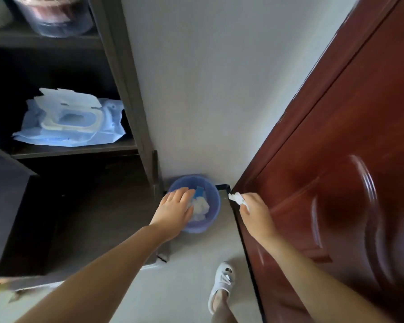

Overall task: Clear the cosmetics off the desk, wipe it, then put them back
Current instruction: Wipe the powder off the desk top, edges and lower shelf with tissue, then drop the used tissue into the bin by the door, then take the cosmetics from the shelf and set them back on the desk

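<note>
A small blue waste bin [214, 201] stands on the floor in the corner between the wall and the door, with crumpled white tissues [201, 207] inside. My left hand [175, 208] hovers over its left rim, fingers apart and holding nothing. My right hand [254, 208] is just right of the bin, pinching a crumpled white wipe [235, 197] that sticks out past the fingers. A blue pack of wet wipes [68, 122] with its white lid flipped up lies on a dark shelf at the left. No desk or cosmetics are in view.
A dark shelving unit [126, 89] fills the left side, with a clear container [54, 15] on its upper shelf. A reddish-brown door [336, 159] stands on the right. My foot in a white sandal [222, 283] is on the pale floor below the bin.
</note>
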